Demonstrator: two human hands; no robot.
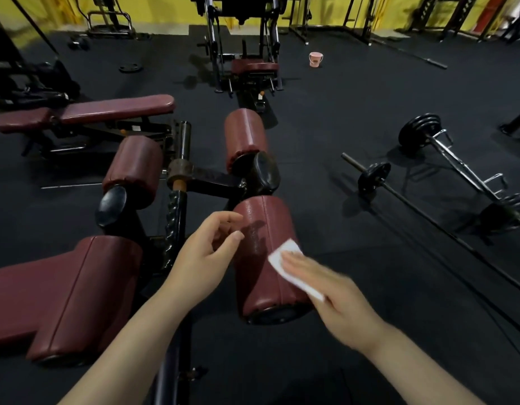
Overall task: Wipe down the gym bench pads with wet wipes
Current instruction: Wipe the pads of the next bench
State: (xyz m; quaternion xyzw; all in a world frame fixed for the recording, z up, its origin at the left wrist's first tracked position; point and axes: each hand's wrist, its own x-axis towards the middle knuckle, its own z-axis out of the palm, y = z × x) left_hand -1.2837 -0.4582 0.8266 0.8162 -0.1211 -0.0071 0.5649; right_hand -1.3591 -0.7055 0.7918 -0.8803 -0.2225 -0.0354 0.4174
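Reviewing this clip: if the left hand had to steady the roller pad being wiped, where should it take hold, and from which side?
Grip the roller pad on its bare far end, coming from the left, where the left hand hovers. The pad is a cylinder lying lengthwise away from the camera, and the right hand presses the wet wipe against its right flank, so the upper-left curve is free.

No readable text

No word, brand, number or sign can be read anywhere. A small pale sticker (pixel 135 128) on the frame of the flat bench, far up and left of the fingers (pixel 234 235), is too small to read, and the pink bucket (pixel 316 59) on the floor far beyond them shows no legible marking.
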